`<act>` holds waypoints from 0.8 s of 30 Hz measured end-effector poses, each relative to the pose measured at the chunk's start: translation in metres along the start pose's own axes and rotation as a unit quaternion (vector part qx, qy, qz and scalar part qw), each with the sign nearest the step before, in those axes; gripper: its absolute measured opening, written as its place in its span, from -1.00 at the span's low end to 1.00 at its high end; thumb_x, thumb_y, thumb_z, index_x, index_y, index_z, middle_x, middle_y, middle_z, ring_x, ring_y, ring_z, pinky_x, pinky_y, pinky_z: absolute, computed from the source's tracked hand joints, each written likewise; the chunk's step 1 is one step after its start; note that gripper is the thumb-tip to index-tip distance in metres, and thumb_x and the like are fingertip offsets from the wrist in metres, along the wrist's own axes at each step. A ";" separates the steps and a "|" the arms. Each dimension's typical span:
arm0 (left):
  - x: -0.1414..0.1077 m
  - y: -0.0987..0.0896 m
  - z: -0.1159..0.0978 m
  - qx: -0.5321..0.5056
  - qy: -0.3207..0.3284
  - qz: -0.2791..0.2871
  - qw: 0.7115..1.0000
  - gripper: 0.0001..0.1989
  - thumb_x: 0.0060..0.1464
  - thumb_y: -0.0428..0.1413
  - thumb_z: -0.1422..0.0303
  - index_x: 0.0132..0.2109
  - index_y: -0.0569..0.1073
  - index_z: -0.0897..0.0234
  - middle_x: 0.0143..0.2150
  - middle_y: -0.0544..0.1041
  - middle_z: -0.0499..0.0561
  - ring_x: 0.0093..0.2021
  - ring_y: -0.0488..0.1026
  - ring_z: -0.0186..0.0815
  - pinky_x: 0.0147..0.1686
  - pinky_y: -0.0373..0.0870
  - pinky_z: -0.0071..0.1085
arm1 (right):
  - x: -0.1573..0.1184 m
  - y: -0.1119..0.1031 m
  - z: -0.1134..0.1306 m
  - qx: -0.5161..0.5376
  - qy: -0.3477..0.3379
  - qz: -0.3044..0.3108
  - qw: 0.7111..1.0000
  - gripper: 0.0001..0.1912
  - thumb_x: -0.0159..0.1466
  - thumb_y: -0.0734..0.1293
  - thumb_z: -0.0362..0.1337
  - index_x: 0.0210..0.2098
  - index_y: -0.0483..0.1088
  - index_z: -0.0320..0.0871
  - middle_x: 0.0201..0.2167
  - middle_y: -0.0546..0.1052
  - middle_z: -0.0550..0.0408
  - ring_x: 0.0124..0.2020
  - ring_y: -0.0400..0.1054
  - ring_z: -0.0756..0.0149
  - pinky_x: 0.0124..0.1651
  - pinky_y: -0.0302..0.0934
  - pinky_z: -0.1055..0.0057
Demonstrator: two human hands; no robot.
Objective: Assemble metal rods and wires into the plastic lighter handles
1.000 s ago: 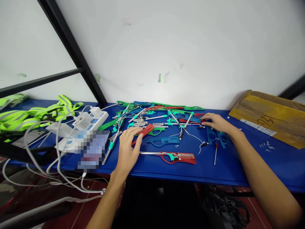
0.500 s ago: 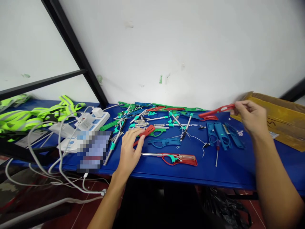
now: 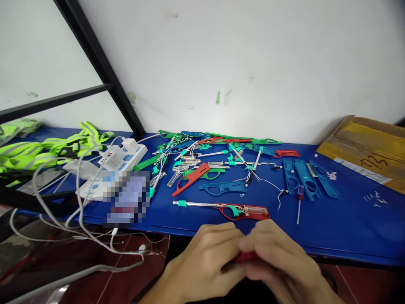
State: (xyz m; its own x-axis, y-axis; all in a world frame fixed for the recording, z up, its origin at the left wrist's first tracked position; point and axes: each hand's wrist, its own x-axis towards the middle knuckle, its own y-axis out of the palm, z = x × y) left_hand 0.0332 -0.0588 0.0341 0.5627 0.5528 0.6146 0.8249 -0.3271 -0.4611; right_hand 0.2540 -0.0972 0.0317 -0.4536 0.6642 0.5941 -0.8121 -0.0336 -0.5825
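My left hand [image 3: 210, 259] and my right hand [image 3: 281, 257] meet at the table's front edge, fingers closed round a red piece [image 3: 247, 256] that is mostly hidden. Just beyond them lies an open red lighter shell [image 3: 264, 211] with a metal tube [image 3: 202, 204], a green trigger and a clear cartridge. Behind it are a blue half shell [image 3: 223, 188] and a red half shell [image 3: 191, 178], which overlaps a green one [image 3: 217, 172]. A screwdriver [image 3: 299, 202] rests beside several blue shells [image 3: 305, 179] on the right.
More shells, tubes and wires are heaped along the wall on the blue table [image 3: 348, 228]. At left stand a power strip [image 3: 126, 162] with cables, a blurred phone [image 3: 128, 200] and yellow reflective straps [image 3: 53, 147]. A cardboard box [image 3: 370, 147] sits at right.
Both hands have come back from the table and together at its front edge. My left hand has let go of the red half shell; my right hand has left the back right with a red piece.
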 end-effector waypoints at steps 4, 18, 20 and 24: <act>0.003 -0.008 0.012 -0.136 -0.043 -0.110 0.984 -0.91 0.42 0.30 0.32 0.01 0.64 0.16 -0.13 0.79 0.02 -0.19 0.74 -0.26 -0.14 0.65 -0.36 | 0.006 0.015 -0.018 0.094 0.145 -0.018 0.985 0.16 0.31 0.50 0.25 0.67 -0.14 0.24 0.57 0.27 -0.18 0.39 0.43 -0.17 0.33 0.45 -0.11; 0.001 -0.037 0.055 -0.058 -0.128 0.054 0.989 -0.32 0.19 0.47 0.12 0.41 0.53 -0.01 0.31 0.64 0.17 0.32 0.57 0.02 0.34 0.53 0.00 | -0.030 -0.032 -0.047 -0.033 0.233 0.054 0.970 -0.46 0.40 0.50 0.07 0.33 0.52 0.25 0.16 0.70 0.02 0.08 0.64 -0.03 0.15 0.56 0.13; 0.001 -0.039 0.061 0.016 -0.151 0.053 0.987 -0.27 0.16 0.48 0.12 0.43 0.49 -0.05 0.37 0.58 0.15 0.40 0.50 0.03 0.41 0.46 0.06 | -0.025 -0.036 -0.057 -0.088 0.225 0.001 0.970 -0.56 0.44 0.46 0.01 0.28 0.53 0.18 0.09 0.70 0.02 0.03 0.63 0.03 0.14 0.55 0.12; -0.005 -0.038 0.072 0.124 -0.146 0.048 0.980 -0.27 0.21 0.43 0.08 0.45 0.43 -0.06 0.37 0.58 0.13 0.39 0.48 0.03 0.39 0.44 0.07 | -0.013 -0.026 -0.074 -0.137 0.187 -0.009 0.973 -0.65 0.49 0.43 -0.04 0.23 0.53 0.13 0.08 0.68 0.02 0.08 0.58 0.03 0.25 0.46 -0.01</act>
State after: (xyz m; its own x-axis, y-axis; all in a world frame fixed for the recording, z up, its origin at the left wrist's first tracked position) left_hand -0.0051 0.0063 0.0030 0.5672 0.7370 0.3676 0.7099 -0.2112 -0.6719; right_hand 0.3083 -0.0498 -0.0013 -0.2334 0.8894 0.3930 -0.6674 0.1474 -0.7300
